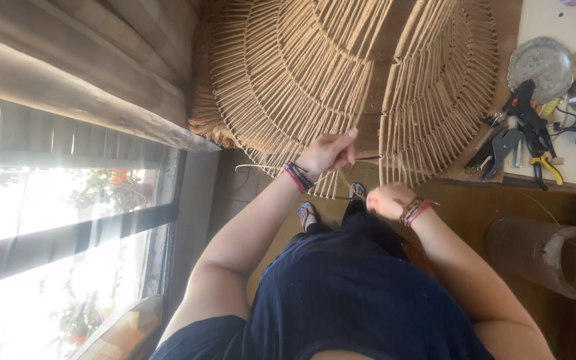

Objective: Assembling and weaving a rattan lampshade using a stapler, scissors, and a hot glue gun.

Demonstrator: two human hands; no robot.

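Observation:
A large woven lampshade frame (301, 73) wrapped in tan cord fills the upper middle, with an unwrapped gap near its centre. My left hand (328, 152) pinches a tan cord strand (361, 110) that runs up along the frame's edge. Below the frame's lower rim, my right hand (387, 201) is closed on the same thin cord. Both wrists carry red and dark bracelets. My dark blue clothing fills the bottom middle, and my sandalled feet show below the hands.
A table (568, 160) at the right holds a black glue gun (525, 110), yellow-handled pliers (545, 167), a metal dish (540, 61) and other tools. A brown cardboard tube (555, 257) lies lower right. A bright window (61, 220) is at the left.

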